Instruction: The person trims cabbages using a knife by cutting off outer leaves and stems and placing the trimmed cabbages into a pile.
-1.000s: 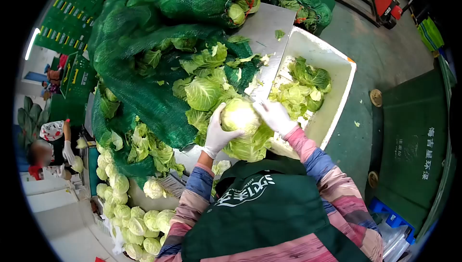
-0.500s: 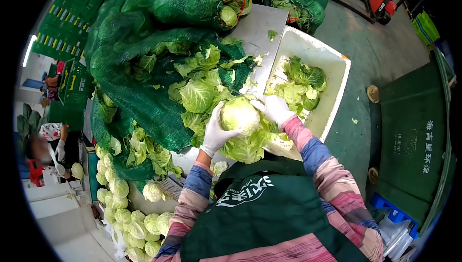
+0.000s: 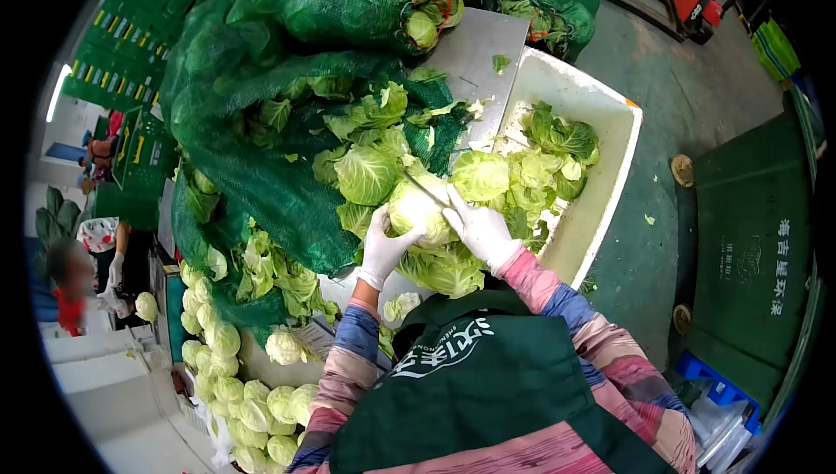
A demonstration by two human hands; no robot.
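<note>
My left hand (image 3: pixel 383 246) is wrapped around the near-left side of a cabbage (image 3: pixel 416 210), gloved fingers clamped on it, holding it just above the bench (image 3: pixel 475 56). My right hand (image 3: pixel 481 228) grips the cabbage's right side, and a thin blade, a knife (image 3: pixel 424 188) I think, runs from that hand across the top of the head; the view is too coarse to be sure of the grip. A loose leaf (image 3: pixel 480 174) sits just beyond my right hand, over the edge of the white bin (image 3: pixel 610 161), which lies to the right of both hands and holds more trimmed leaves. Under my hands is a heap of outer leaves (image 3: pixel 444 267). Beyond and to the left of my left hand a green net sack (image 3: pixel 261 169) lies open with cabbages spilling out. Well to my left, below the bench, trimmed heads (image 3: pixel 235 378) are piled up.
</note>
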